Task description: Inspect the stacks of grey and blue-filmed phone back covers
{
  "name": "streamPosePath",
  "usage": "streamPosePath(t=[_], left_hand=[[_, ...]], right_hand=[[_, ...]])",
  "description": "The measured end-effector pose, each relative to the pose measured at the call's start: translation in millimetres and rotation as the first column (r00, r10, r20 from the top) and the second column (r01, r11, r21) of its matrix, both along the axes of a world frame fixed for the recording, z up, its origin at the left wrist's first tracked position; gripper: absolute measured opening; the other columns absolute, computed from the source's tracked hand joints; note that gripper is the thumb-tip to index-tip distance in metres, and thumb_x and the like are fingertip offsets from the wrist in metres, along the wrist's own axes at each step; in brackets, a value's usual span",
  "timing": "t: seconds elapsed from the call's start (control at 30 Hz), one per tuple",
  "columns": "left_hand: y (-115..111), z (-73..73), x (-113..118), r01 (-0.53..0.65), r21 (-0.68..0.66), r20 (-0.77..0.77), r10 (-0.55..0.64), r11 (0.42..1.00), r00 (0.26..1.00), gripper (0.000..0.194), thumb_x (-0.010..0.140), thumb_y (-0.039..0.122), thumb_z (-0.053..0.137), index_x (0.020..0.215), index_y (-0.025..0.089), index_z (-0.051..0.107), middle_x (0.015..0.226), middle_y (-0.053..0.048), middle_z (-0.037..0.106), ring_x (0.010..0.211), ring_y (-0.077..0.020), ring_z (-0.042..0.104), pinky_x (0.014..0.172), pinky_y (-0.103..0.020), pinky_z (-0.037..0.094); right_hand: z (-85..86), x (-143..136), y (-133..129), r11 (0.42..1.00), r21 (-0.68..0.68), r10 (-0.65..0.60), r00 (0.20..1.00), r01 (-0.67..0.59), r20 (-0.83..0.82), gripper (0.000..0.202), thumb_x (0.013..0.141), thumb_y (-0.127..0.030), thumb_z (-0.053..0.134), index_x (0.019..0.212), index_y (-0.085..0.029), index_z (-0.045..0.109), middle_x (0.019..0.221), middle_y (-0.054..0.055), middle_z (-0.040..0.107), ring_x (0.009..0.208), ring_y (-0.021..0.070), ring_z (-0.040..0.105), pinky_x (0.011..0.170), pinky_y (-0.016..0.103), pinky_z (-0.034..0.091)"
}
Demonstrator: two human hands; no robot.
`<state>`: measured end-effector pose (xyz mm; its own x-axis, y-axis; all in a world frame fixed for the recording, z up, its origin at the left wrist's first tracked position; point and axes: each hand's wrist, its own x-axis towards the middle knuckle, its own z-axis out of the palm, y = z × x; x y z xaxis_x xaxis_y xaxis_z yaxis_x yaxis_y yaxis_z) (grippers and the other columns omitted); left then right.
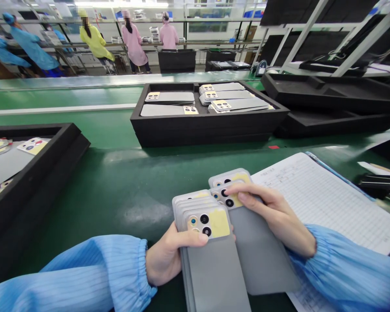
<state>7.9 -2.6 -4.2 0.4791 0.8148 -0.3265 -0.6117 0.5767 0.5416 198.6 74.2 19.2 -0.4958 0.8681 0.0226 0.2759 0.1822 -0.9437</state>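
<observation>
My left hand [169, 255] grips a fanned stack of grey phone back panels [214, 273], with its thumb across the camera area of the top one. Each visible panel top has dark round lenses and a yellow film patch. Just right of the stack, my right hand [273, 208] rests its fingertips on the camera end of another grey panel [260, 251]. One more panel [227, 175] shows partly behind that one. My right fingers are extended and lie close together. The stack's lower end runs out of view.
A black tray [201, 130] of grey panels stands ahead on the green table [123, 173]. Another black tray [58, 160] with panels is at left. Written sheets [328, 199] lie under my right arm. Black trays [331, 93] are stacked at right. Several people work far behind.
</observation>
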Motion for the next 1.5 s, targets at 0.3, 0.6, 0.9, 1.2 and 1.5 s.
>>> streamPosePath(t=[0.3, 0.6, 0.9, 1.2, 1.5], left_hand=[[0, -0.8, 2, -0.06, 0.101, -0.029, 0.063, 0.993, 0.998, 0.059, 0.074, 0.006, 0.058, 0.127, 0.024, 0.041, 0.12, -0.006, 0.058, 0.113, -0.0214, 0.05, 0.094, -0.033, 0.038], [-1, -3.3, 0, -0.052, 0.083, -0.017, 0.054, 0.995, 0.998, 0.063, 0.072, 0.007, 0.059, 0.129, 0.023, 0.037, 0.113, -0.008, 0.063, 0.105, -0.0218, 0.056, 0.087, -0.032, 0.043], [2, -1.1, 2, -0.093, -0.059, -0.024, 0.092, 0.994, 0.995, 0.059, 0.072, 0.006, 0.055, 0.128, 0.018, 0.04, 0.099, -0.009, 0.069, 0.091, -0.0231, 0.063, 0.078, -0.033, 0.047], [1, -1.6, 1, -0.125, -0.11, -0.001, 0.126, 0.986, 0.992, 0.057, 0.069, 0.003, 0.051, 0.124, 0.015, 0.045, 0.095, -0.01, 0.07, 0.084, -0.0227, 0.065, 0.077, -0.034, 0.048], [2, 1.4, 1, -0.102, -0.083, -0.048, 0.098, 0.991, 0.994, 0.053, 0.073, 0.006, 0.052, 0.124, 0.016, 0.045, 0.101, -0.011, 0.068, 0.092, -0.0244, 0.063, 0.08, -0.036, 0.047]], right_hand=[[-4.6, -9, -10, 0.994, 0.001, 0.111, 0.993, -0.111, 0.045, 0.024, 0.09, -0.029, 0.039, 0.082, -0.021, 0.06, 0.081, 0.0, 0.06, 0.08, 0.0155, 0.056, 0.071, 0.025, 0.042], [-10.5, -12, -15, 0.989, 0.037, 0.137, 0.987, -0.14, 0.084, 0.013, 0.069, -0.026, 0.068, 0.075, -0.021, 0.057, 0.073, -0.003, 0.059, 0.08, 0.0162, 0.056, 0.067, 0.022, 0.043], [-6.4, -11, -10, 0.996, 0.046, -0.072, 0.996, 0.07, 0.054, 0.016, 0.071, -0.029, 0.066, 0.084, -0.023, 0.059, 0.081, -0.005, 0.064, 0.076, 0.0132, 0.059, 0.067, 0.019, 0.047], [-0.8, -5, -5, 0.984, 0.025, -0.178, 0.984, 0.177, 0.02, 0.026, 0.073, -0.035, 0.064, 0.096, -0.025, 0.058, 0.095, 0.0, 0.063, 0.086, 0.0197, 0.06, 0.07, 0.027, 0.049], [2.3, 1, 0, 0.978, -0.05, -0.209, 0.971, 0.204, -0.116, 0.025, 0.077, -0.034, 0.059, 0.101, -0.029, 0.056, 0.104, 0.0, 0.059, 0.089, 0.0192, 0.058, 0.07, 0.026, 0.047]])
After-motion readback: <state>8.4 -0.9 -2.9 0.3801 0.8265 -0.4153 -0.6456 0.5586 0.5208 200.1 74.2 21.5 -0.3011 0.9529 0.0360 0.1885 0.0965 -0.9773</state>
